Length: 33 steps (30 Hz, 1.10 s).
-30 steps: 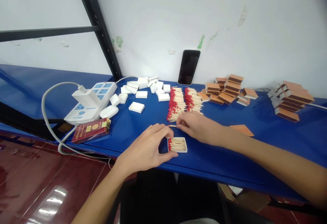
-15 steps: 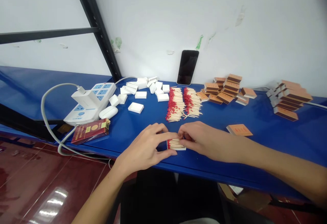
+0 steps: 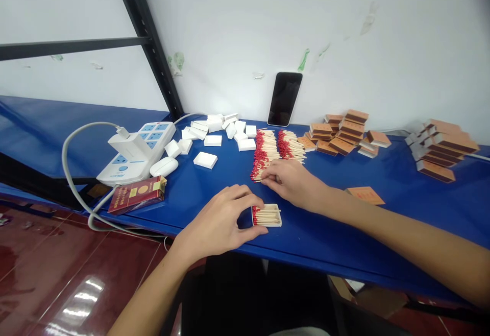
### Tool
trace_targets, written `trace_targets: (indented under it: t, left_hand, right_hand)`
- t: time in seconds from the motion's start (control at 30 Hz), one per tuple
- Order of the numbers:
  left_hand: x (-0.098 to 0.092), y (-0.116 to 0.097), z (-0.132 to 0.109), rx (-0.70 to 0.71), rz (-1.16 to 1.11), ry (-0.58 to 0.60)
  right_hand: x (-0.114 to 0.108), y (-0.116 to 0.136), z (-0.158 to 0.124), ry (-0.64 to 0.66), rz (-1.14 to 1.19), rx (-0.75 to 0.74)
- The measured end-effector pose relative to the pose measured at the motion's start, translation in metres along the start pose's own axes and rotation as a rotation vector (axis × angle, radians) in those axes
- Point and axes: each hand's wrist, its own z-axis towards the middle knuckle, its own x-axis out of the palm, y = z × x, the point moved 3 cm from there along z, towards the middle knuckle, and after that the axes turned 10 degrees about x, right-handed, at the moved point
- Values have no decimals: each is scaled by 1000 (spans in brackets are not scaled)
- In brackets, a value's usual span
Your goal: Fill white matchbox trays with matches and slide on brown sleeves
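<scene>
A small white matchbox tray (image 3: 279, 215) lies near the front edge of the blue shelf, partly filled with red-tipped matches (image 3: 267, 217). My left hand (image 3: 222, 222) grips its left end between thumb and fingers. Behind the tray, loose matches lie in two heaps side by side, a left heap (image 3: 270, 144) and a right heap (image 3: 293, 148), red heads to the left. My right hand (image 3: 293, 182) reaches over the near end of the left heap. Its thumb and fingertips are pinched together on matches there; how many they hold is hidden.
White trays (image 3: 205, 160) are scattered at the back left. Orange matchbox sleeves (image 3: 346, 134) and stacked matchboxes (image 3: 446, 147) stand right; one flat orange matchbox (image 3: 365, 195) lies beside my right forearm. A phone (image 3: 285, 98) leans on the wall. A power strip (image 3: 156, 134) and red packet (image 3: 137, 194) sit left.
My right hand has left the tray and moved back to the left heap of matches, uncovering the tray's right end. The left hand still holds the tray. The view has shifted slightly.
</scene>
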Motion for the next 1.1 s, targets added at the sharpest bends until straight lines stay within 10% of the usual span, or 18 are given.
trace_targets:
  t: [0.53,1.1]
  left_hand:
    - [-1,0,-1,-68,-11,-32]
    - [-1,-1,2,-42,-25,-16]
  right_hand:
    - [-10,17,-23,173,-387,-57]
    - [-30,43,-51,298,52,47]
